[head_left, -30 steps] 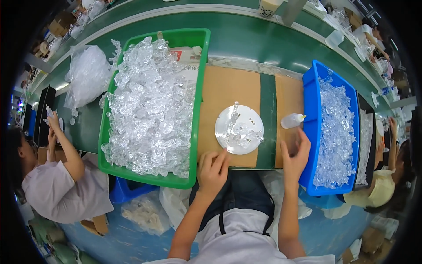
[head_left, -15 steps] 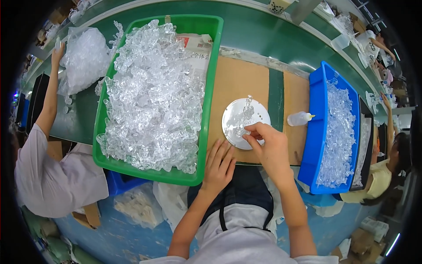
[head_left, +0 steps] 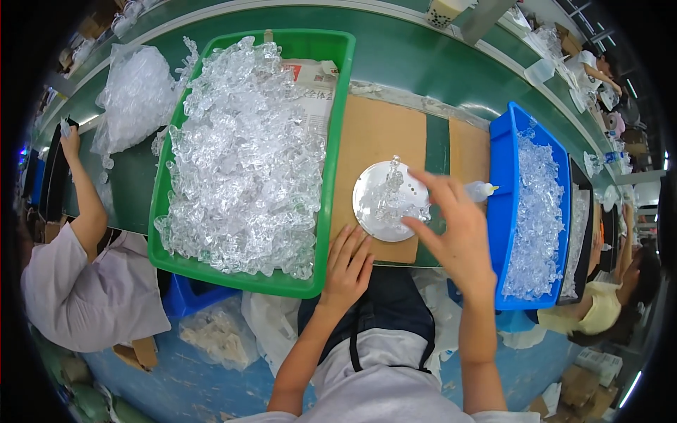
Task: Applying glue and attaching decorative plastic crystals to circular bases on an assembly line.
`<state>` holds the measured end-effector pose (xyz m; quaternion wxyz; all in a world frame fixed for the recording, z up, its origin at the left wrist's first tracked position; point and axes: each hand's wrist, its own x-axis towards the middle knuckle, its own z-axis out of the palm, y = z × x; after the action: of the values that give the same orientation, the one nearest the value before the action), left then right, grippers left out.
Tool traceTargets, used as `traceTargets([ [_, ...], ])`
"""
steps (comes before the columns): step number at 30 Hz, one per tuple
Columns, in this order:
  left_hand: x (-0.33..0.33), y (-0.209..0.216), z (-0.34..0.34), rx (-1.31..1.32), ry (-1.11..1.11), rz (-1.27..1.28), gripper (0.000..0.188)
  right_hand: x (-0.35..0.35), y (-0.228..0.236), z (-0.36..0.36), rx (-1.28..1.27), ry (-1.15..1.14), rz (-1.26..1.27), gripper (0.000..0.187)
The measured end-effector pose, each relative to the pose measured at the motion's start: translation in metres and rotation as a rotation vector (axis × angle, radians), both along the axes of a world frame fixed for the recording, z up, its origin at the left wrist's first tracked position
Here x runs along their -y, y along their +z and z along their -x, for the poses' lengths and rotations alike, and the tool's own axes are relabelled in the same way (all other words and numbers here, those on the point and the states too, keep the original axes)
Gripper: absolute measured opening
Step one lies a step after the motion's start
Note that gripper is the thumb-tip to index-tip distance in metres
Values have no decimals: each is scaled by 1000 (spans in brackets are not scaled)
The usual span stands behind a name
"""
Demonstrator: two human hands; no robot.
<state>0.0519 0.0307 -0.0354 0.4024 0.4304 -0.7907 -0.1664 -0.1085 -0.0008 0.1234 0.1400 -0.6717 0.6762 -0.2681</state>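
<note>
A round white disc lies on brown cardboard in front of me. Clear plastic figure-like pieces stand or lie on it; their exact shape is hard to make out. My right hand hovers over the disc's right side, thumb and fingers apart, with nothing visible between them. Slightly blurred, it partly covers a small squeeze bottle with a yellow tip. My left hand rests with stretched fingers at the cardboard's near edge, beside the green tray, and holds nothing.
Clear plastic pieces heap the green tray over newspaper. At right stands a blue bin of small clear parts. A full clear bag lies at left, near a co-worker's arm. Others work at far right.
My right hand has moved right, away from the clear piece it was pinching on the disc, and its fingers have spread. My left hand stays in place.
</note>
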Motion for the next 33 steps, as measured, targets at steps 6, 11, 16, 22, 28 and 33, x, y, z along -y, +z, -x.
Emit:
traceTargets([
  [6,4,-2,3,-41,1,12,30,76,9,13,-723,809,73,17],
  [11,3,-4,-3,-60,4,-6,29,147,16,37,-932,860,-16,8],
  [16,-3,-1,1,-64,-4,10,29,262,14,111,-916,431,-27,21],
  [22,-2,-8,2,-14,12,27,29,248,50,154,-666,129,249,39],
  [28,0,-5,-2,20,3,45,30,67,57,177,-457,111,194,24],
  [33,1,-10,-3,85,5,76,33,-68,23,159,-425,-33,-35,25],
])
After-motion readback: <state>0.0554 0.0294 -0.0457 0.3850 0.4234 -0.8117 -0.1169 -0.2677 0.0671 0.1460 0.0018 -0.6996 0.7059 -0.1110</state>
